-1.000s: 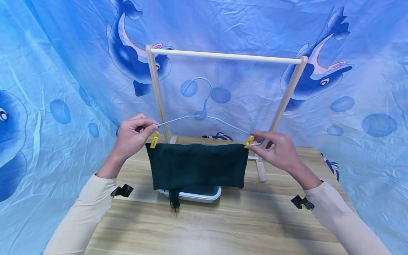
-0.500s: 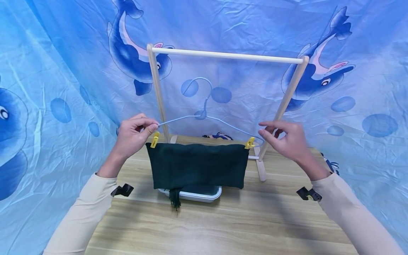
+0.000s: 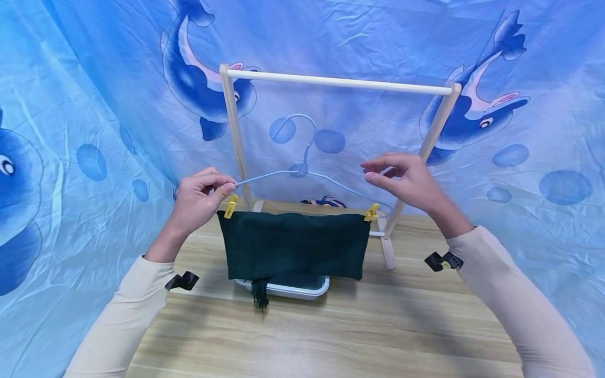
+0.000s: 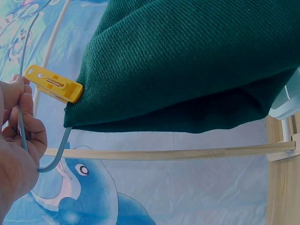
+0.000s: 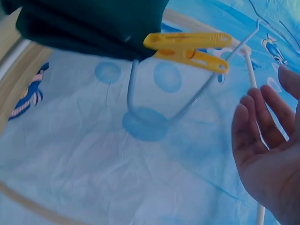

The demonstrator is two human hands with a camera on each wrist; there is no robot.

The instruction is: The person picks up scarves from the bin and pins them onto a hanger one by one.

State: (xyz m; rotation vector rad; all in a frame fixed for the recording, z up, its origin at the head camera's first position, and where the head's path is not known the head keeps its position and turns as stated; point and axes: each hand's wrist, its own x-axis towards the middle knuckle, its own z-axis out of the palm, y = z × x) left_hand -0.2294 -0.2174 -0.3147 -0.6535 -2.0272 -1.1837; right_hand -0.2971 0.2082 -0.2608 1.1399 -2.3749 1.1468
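Observation:
A light blue wire hanger [image 3: 331,181] is held up by my left hand [image 3: 198,197], which pinches its left shoulder. Folded over the hanger hangs a dark green fringed scarf [image 3: 295,244]. One yellow clothespin [image 3: 230,206] clips the scarf's left top corner and another yellow clothespin [image 3: 371,212] its right one. In the left wrist view the wire passes between the fingers and thumb, close to the clothespin [image 4: 55,84]. My right hand [image 3: 402,176] is raised above the hanger's right shoulder, fingers loosely bent and holding nothing. The right wrist view shows that hand [image 5: 267,140] apart from the wire.
Behind the hanger stands a wooden rack with a white top rail [image 3: 340,82]. A white tub [image 3: 298,291] sits on the wood-grain table [image 3: 302,341], partly hidden by the scarf and its fringe. Blue dolphin-print curtains [image 3: 368,42] surround the table.
My right hand has let go of the right clothespin, drawn away to the right, then moved up and back left over the hanger. My left hand keeps its hold.

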